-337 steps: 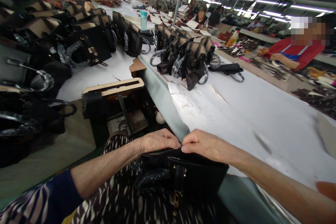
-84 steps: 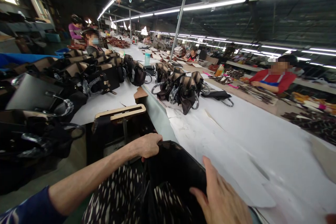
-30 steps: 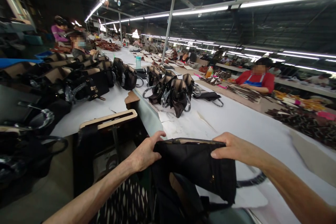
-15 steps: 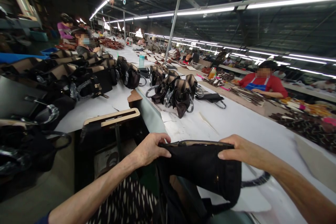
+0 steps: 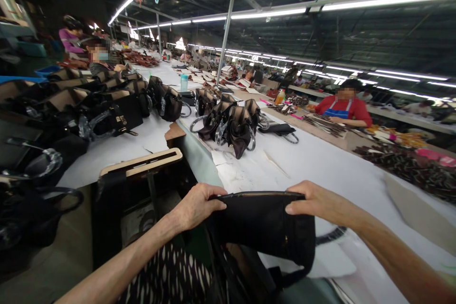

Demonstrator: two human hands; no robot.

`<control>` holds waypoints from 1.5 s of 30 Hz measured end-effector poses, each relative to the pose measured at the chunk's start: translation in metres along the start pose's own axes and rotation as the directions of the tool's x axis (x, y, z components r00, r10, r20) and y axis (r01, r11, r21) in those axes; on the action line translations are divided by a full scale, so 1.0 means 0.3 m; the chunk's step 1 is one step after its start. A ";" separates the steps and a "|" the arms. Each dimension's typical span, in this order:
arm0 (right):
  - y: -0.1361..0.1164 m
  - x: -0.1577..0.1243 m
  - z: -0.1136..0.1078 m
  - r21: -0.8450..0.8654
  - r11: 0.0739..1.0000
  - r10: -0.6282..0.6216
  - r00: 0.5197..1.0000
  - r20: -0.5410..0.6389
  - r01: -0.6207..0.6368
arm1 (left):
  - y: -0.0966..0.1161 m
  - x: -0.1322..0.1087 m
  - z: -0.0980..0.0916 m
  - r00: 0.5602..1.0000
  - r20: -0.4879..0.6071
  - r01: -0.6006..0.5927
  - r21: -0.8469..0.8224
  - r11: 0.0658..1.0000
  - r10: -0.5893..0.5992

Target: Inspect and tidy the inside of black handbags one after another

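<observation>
A black handbag [image 5: 263, 228] hangs between my hands at the near edge of the table, its upper rim stretched level. My left hand [image 5: 199, 204] pinches the rim's left corner between thumb and fingers. At the right corner, my right hand [image 5: 313, 202] grips the same rim, thumb on the near side. A wrapped handle [image 5: 331, 235] sticks out to the bag's right, and the lower part drops toward my lap. Left of my left hand stands a machine arm with a pale, slotted wooden top [image 5: 142, 164].
Finished-looking black handbags [image 5: 121, 114] crowd the left side of the white table [image 5: 302, 161]. A smaller cluster of dark bags [image 5: 231, 123] stands mid-table. A co-worker in red [image 5: 344, 107] sits across at the right, near piled strips [image 5: 326, 123]. A turquoise cup [image 5: 184, 82] stands farther back.
The view has shifted slightly, so the surroundings appear farther left. Both hands keep their hold on the bag's rim, and its opening shows a little less.
</observation>
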State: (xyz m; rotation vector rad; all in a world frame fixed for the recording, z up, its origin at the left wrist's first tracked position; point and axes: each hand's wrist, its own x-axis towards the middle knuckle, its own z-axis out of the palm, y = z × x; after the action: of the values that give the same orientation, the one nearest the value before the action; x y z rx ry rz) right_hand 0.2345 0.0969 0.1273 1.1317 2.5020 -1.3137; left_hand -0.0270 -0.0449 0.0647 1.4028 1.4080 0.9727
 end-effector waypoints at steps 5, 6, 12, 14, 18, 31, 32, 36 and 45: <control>-0.005 -0.005 0.014 0.069 0.997 -0.027 0.999 -0.025 0.029 | 0.012 0.001 -0.001 0.996 0.088 0.041 -0.074 0.996 -0.034; 0.001 -0.004 0.019 0.084 0.996 -0.036 0.998 -0.045 0.040 | 0.013 0.000 -0.001 0.994 0.105 0.049 -0.090 0.995 -0.039; 0.046 0.003 0.051 0.140 0.988 -0.046 0.990 -0.131 0.064 | 0.014 -0.003 0.006 0.986 0.155 0.084 -0.149 0.985 -0.060; 0.050 0.000 0.058 0.167 0.981 -0.072 0.988 -0.135 0.094 | 0.015 -0.004 0.009 0.988 0.130 0.100 -0.144 0.985 -0.081; 0.047 -0.010 0.060 0.220 0.965 -0.125 0.986 -0.109 0.146 | 0.025 -0.006 0.014 0.987 0.134 0.114 -0.166 0.979 -0.092; 0.077 0.007 0.054 0.235 0.961 -0.138 0.989 -0.054 0.146 | -0.032 0.008 0.026 0.972 0.184 0.207 -0.378 0.903 -0.145; 0.075 0.005 0.054 0.230 0.964 -0.126 0.991 -0.052 0.135 | -0.033 0.008 0.029 0.972 0.184 0.209 -0.389 0.897 -0.147; 0.053 -0.011 0.047 0.217 0.970 -0.109 0.994 -0.032 0.113 | -0.031 0.004 0.038 0.975 0.163 0.206 -0.413 0.887 -0.150; -0.035 -0.025 0.048 -0.289 0.957 -0.075 0.990 -0.120 0.038 | -0.019 0.001 0.055 0.977 0.160 0.200 -0.436 0.877 -0.143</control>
State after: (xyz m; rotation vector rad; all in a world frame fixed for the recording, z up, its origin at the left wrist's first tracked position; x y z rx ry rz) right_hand 0.2295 0.0782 0.1283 1.1178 2.7220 -0.8732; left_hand -0.0128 -0.0460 0.0545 0.9563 1.1023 0.9985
